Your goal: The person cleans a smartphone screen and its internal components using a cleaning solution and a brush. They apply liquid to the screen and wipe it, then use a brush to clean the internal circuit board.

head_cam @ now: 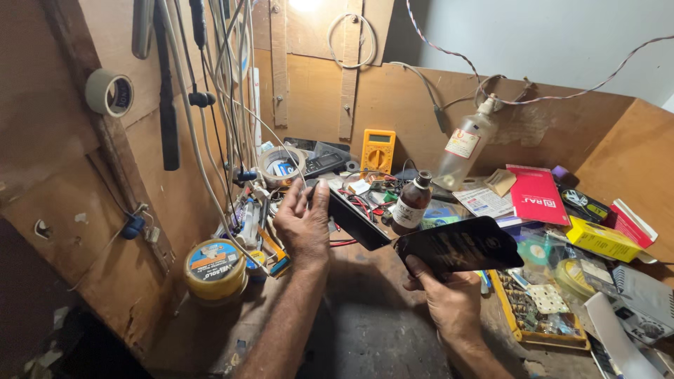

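Centre frame, my left hand (303,223) has its fingers clamped on a black phone body (354,219). Right hand (449,298) grips a black screen panel (460,245) just beside it, above the surface (372,330).

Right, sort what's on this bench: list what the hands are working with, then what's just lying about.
In hand:
- left hand holds a dark phone body
- right hand holds a black screen panel

Lying about:
- yellow multimeter
- brown bottle
- clear bottle
- yellow tin
- tape roll
- red booklet
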